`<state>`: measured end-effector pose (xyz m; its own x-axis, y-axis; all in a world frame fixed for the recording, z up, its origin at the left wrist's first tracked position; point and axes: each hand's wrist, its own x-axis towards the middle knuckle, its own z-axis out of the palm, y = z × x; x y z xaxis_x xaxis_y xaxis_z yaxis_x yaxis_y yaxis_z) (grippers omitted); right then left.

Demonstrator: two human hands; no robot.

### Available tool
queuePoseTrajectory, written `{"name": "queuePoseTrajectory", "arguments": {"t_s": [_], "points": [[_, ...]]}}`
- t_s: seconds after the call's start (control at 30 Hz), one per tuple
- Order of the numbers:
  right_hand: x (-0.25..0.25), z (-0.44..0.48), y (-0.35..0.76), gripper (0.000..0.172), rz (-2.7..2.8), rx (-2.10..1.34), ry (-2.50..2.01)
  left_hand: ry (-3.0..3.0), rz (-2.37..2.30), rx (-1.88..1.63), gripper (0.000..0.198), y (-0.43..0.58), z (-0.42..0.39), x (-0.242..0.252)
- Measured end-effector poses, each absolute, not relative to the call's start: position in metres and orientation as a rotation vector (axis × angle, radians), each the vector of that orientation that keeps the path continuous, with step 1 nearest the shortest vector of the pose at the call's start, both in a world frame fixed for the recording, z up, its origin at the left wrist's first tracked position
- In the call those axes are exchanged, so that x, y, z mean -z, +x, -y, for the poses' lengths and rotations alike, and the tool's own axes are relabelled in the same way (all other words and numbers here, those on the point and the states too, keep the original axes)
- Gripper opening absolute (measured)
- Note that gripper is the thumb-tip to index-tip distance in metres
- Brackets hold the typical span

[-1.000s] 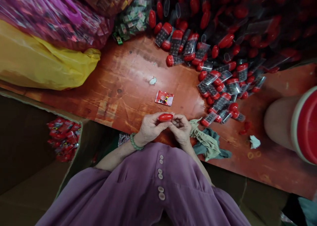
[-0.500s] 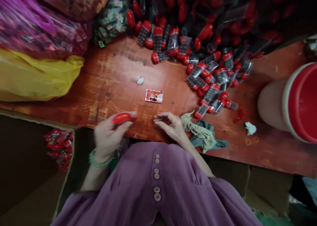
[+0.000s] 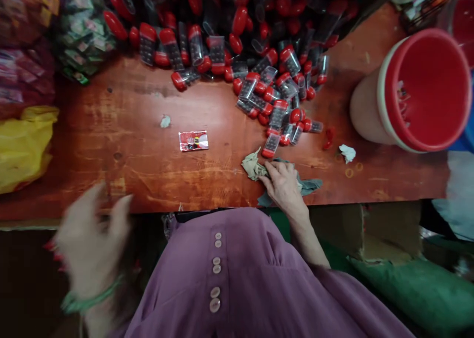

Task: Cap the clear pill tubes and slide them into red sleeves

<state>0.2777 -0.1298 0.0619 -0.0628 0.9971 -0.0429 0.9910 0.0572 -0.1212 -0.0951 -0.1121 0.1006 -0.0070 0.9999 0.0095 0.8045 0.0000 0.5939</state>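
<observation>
My left hand [image 3: 94,234] is smeared by motion at the lower left, over the cardboard box beside the table. Its thumb and fingers are apart, and no item shows between them. On the front part of the table, my right hand [image 3: 283,185] lies over a crumpled rag [image 3: 254,165], its fingers curled onto the cloth. Grey-green cloth [image 3: 311,185] sticks out beyond that hand. A flat red packet [image 3: 193,141] with a printed picture lies on the table between and beyond my hands.
Many red-capped clear plastic containers [image 3: 279,113] are heaped at the back and right. A pale bucket with a red rim [image 3: 392,91] stands at right. Bags of small packets [image 3: 87,31] and a yellow bag [image 3: 25,150] sit at left. White scrap [image 3: 347,153] lies near the bucket.
My left hand has swung left and down over the box; the red item it held is no longer visible. My right hand has moved right onto the rag. The view has shifted right.
</observation>
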Motion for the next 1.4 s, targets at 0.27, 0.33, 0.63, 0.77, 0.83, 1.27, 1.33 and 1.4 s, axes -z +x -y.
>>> {"name": "queuePoseTrajectory", "arguments": {"t_s": [0.27, 0.33, 0.63, 0.77, 0.83, 1.27, 1.33, 1.4], "points": [[-0.041, 0.13, 0.282, 0.026, 2.23, -0.179, -2.027, 2.616, -0.878, -0.304, 0.048, 0.111, 0.044, -0.045], [-0.04, 0.13, 0.286, 0.024, 2.191, -0.203, -1.987, 2.707, -0.809, -0.241, 0.036, 0.124, 0.044, -0.039], [-0.068, 0.1, 0.316, 0.021, 1.896, -0.614, -1.81, 2.444, -0.825, -0.381, 0.047, 0.127, 0.044, -0.025], [-0.075, 0.075, 0.331, 0.033, 2.166, -0.25, -1.933, 2.222, -0.754, -0.594, 0.041, 0.109, 0.041, -0.031], [-0.068, 0.067, 0.334, 0.045, 2.349, -0.137, -1.945, 2.167, -0.812, -0.753, 0.029, 0.086, 0.039, -0.034], [-0.06, 0.061, 0.292, 0.047, 2.471, -0.366, -1.689, 2.428, -1.27, -0.76, 0.041, -0.014, 0.015, 0.0], [-0.064, 0.062, 0.282, 0.047, 2.347, -0.51, -1.65, 2.463, -1.295, -0.801, 0.035, -0.014, 0.013, 0.0], [-0.069, 0.063, 0.273, 0.046, 2.177, -0.645, -1.626, 2.502, -1.346, -0.804, 0.026, -0.013, 0.012, -0.004]]}}
